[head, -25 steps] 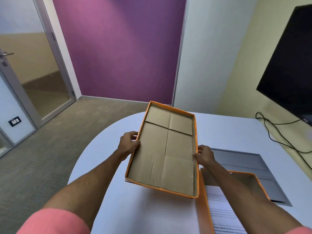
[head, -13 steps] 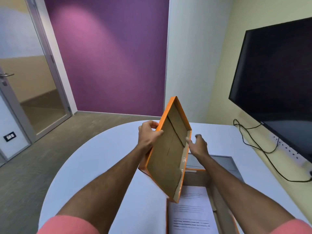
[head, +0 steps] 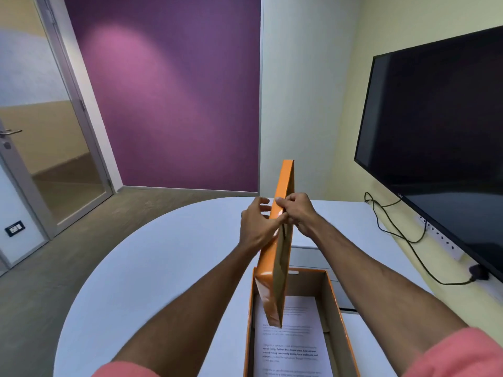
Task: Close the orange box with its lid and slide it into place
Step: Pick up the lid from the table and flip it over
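The orange lid (head: 281, 202) stands on edge in the air, seen almost edge-on, its lower corner hanging over the open box. My left hand (head: 257, 223) grips its left, orange outer side. My right hand (head: 298, 210) pinches its upper edge from the right. The orange box (head: 336, 300) sits open on the white table (head: 168, 268) below the lid, with brown cardboard walls inside. A printed sheet of paper (head: 296, 346) lies flat on the box's bottom.
A grey flat laptop-like slab (head: 307, 255) lies on the table behind the box. A large black TV (head: 441, 148) hangs on the right wall, with a cable (head: 397, 235) trailing to a plug below it. A glass door is at far left.
The lid has turned from lying flat, open side up, to standing on edge. Both hands rose with it and shifted right, above the open box.
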`<state>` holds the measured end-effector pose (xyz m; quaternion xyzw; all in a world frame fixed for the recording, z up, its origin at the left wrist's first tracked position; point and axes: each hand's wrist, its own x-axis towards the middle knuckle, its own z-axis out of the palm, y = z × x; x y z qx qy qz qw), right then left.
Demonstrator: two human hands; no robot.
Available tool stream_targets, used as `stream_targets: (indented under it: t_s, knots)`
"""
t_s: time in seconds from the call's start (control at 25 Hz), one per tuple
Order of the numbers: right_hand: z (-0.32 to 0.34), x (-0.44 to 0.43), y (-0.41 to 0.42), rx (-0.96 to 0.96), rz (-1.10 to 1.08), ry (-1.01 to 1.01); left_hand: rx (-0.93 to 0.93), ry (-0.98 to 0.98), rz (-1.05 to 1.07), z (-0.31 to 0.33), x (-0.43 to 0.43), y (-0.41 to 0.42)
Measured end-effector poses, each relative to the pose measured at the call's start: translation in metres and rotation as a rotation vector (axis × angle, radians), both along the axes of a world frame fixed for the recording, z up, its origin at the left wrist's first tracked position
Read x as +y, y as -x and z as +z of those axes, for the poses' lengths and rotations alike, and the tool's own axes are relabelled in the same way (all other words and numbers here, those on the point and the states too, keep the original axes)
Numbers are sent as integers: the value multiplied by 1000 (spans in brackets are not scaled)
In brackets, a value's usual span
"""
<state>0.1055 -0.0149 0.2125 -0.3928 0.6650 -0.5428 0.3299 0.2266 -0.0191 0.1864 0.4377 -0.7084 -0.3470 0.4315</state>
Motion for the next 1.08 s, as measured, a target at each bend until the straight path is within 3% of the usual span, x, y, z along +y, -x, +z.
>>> stream_targets:
  t_s: [0.12,0.36,0.52,0.64,0.8,1.08]
  knots:
    - [8,8,9,-123,18,53,60,-165,-20,-14,-13,-14]
    - [30,26,27,-215,16,109,-73,-542,5,-48,-35,-53]
    - [35,33,37,-273,-20,117,54,-723,-15,-57,-39,-65]
    - [29,35,40,-328,-49,120,146,-750,-49,-53,-43,-68]
    - [13,43,44,-316,-65,108,125,-684,-39,-53,-51,-72]
    - [-44,54,62,-4,-181,-209,60,-649,19,-75,-50,-77]
